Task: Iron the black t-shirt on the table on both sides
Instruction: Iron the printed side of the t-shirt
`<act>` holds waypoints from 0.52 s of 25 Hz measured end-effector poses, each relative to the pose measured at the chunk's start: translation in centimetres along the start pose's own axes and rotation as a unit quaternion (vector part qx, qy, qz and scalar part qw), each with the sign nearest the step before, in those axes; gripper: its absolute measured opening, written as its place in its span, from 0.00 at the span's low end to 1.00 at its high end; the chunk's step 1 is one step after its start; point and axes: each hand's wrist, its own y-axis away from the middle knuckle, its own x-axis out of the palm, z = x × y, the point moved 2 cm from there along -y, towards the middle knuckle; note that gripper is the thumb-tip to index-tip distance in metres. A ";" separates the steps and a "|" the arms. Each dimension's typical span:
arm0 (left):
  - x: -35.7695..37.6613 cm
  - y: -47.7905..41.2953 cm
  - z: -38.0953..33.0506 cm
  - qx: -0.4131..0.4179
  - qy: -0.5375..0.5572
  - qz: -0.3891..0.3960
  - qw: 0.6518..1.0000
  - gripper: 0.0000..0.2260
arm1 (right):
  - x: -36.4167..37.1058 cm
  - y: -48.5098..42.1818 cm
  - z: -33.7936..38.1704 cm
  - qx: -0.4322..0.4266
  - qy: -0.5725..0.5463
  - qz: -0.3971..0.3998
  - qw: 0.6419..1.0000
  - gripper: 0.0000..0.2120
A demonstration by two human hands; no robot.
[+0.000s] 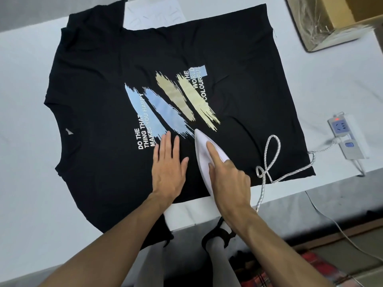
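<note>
Because the iron (200,148), gripped by the right hand (228,177) with the forefinger along its top, has its tip touching the print (172,104), sliding further could melt or smear that print. The left hand (167,168) presses flat, fingers straight, on the shirt (103,79) just beside the iron; a drift closer risks a burn. The cord (271,160), looped on the shirt right of the gripping hand, could drag in creases. The shirt lies spread print-up on the desk (24,79). Soleplate and handle are hidden; the near sleeve hangs off the desk edge.
</note>
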 end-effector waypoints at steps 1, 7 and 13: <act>0.2 -0.3 -0.5 0.002 -0.002 0.008 1.000 0.28 | 0.3 -0.2 -0.3 0.009 0.015 -0.010 1.000 0.34; 0.9 -0.3 -0.4 0.002 -0.018 0.019 1.000 0.29 | -2.0 -2.0 -5.2 0.033 -0.038 -0.035 0.998 0.26; 0.7 -0.4 -0.6 -0.002 -0.021 0.022 1.000 0.30 | -3.8 -4.0 -9.8 0.095 -0.041 -0.034 0.994 0.25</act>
